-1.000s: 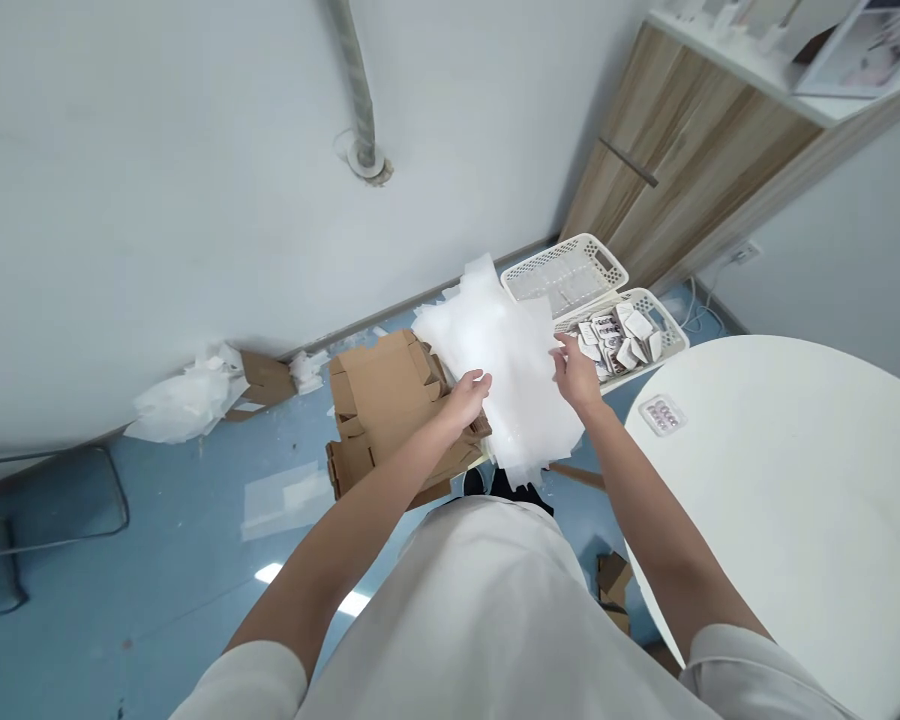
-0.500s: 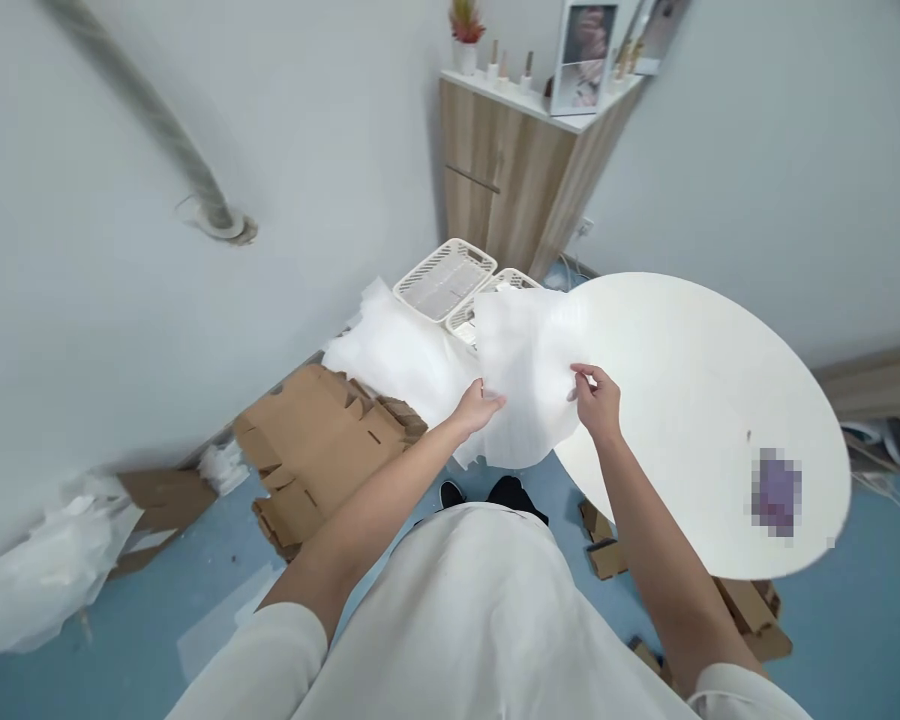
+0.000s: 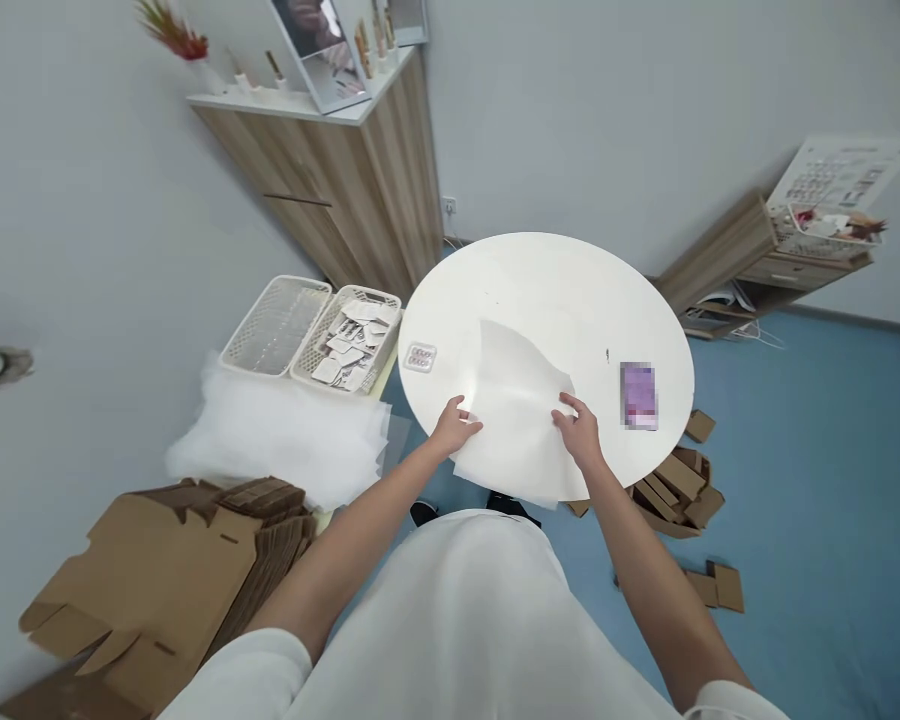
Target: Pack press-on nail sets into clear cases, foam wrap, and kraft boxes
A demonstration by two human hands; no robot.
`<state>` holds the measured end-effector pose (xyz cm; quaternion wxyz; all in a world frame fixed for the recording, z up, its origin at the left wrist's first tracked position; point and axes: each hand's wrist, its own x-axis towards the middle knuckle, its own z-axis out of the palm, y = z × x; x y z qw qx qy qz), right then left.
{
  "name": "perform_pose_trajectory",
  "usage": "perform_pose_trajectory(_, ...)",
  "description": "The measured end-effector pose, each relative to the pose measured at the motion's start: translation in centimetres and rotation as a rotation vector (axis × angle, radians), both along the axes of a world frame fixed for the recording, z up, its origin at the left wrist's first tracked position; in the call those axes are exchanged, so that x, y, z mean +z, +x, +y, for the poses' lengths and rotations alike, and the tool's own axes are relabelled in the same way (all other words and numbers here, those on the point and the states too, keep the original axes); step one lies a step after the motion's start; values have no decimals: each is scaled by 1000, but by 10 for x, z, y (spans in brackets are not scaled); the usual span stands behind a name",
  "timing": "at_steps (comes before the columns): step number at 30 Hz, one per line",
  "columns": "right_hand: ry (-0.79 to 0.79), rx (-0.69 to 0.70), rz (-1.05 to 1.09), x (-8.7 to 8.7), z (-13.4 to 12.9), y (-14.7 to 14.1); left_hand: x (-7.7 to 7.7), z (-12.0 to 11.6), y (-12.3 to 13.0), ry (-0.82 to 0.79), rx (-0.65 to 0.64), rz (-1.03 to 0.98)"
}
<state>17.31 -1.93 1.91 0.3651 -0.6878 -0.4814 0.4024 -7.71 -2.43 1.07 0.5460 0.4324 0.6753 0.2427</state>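
A thin white foam sheet spans the space between my hands, over the near edge of the round white table. Its near end hangs past the rim. My left hand pinches the sheet's left edge between thumb and fingers. At the opposite edge, my right hand grips it the same way. A small clear plastic pack lies on the table, beyond my left hand. Right of my right hand is a purple item, blurred out by pixelation.
Left of the table stand an off-white basket of white packets and another basket. Nearer lie a pile of white foam sheets and stacked flat cardboard boxes. Folded brown boxes sit on the floor at right. A wood cabinet stands behind.
My view has turned right toward the table. The sheet, held in both hands, has moved from beside the foam pile to over the table and now lies flatter.
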Motion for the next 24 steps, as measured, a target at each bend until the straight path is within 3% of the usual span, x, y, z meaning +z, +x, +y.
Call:
perform_pose_trajectory(4,19,65,-110,-32,11,34,-18,10,29,-19,-9,118)
perform_pose_trajectory(8,-5,157,-222,-55,22,46,-32,20,48,-33,-27,238)
perform_pose_trajectory(13,-30,173,-421,-65,25,46,-39,20,61,-43,-62,358)
perform_pose_trajectory(16,6,144,-549,-64,19,42,-36,13,67,91,-114,563)
perform_pose_trajectory(18,46,232,-614,-63,12,37,-34,8,72,214,-237,719)
perform_pose_trajectory(20,70,408,-658,-64,5,29,-33,5,76,286,-433,797)
perform_pose_trajectory(22,55,553,-693,-67,-2,22,-34,2,80,290,-609,830)
perform_pose_trajectory(24,15,615,-720,-71,-6,16,-36,2,82,254,-702,866)
